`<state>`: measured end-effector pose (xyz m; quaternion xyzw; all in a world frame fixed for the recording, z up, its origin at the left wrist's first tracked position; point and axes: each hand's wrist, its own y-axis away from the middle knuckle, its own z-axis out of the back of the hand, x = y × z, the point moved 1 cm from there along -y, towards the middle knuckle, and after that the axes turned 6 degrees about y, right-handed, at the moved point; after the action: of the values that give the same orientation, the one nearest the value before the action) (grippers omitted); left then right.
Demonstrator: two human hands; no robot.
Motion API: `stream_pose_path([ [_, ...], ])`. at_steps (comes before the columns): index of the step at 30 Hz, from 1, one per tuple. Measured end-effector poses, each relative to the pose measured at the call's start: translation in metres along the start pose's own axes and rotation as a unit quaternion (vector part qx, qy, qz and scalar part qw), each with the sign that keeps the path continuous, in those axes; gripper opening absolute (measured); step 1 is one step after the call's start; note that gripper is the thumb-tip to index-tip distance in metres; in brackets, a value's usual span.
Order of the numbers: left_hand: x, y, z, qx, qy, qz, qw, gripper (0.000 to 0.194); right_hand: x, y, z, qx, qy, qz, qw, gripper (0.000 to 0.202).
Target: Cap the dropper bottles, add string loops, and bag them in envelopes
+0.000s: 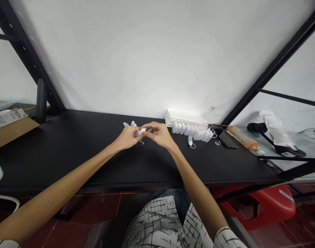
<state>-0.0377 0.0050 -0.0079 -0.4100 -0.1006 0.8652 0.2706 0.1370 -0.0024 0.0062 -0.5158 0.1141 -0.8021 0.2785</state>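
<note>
Over the black table, my left hand (128, 137) is closed around a small translucent dropper bottle (137, 133). My right hand (159, 133) pinches the white cap (143, 130) at the bottle's end, thumb and finger touching it. A thin white strap hangs below the fingers. Just behind my left hand lie a couple of similar small bottles (133, 123), partly hidden by it. To the right of my right hand stands a row of several capped bottles (191, 130) with loop straps. One single bottle (190, 140) lies in front of that row.
A white stack (184, 117) lies against the wall behind the row. Farther right are loose white loops (217, 143), a dark phone (227, 140) and an orange-labelled plastic bottle (244, 138). A cardboard package (14, 129) sits at far left. Black frame posts rise at both sides.
</note>
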Motion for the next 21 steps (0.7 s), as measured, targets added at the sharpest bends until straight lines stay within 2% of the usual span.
stream_pose_path([
  [12, -0.0022, 0.0011, -0.0032, 0.028, -0.013, -0.002, 1.000, 0.022, -0.0009, 0.0011, 0.0045, 0.035, 0.040, -0.009, 0.999, 0.019],
  [15, -0.0037, 0.0019, -0.0056, 0.036, -0.018, -0.004, 0.999, 0.020, -0.0009, 0.0022, 0.0028, 0.041, 0.102, -0.007, 0.994, 0.024],
  [19, -0.0032, 0.0022, -0.0096, 0.045, -0.012, -0.004, 0.999, 0.018, 0.0006, 0.0035, 0.0012, 0.062, 0.255, -0.017, 0.965, 0.050],
  [21, -0.0021, 0.0019, -0.0104, 0.049, -0.012, -0.008, 0.999, 0.019, 0.0020, 0.0040, 0.0033, 0.060, 0.291, -0.029, 0.954, 0.058],
])
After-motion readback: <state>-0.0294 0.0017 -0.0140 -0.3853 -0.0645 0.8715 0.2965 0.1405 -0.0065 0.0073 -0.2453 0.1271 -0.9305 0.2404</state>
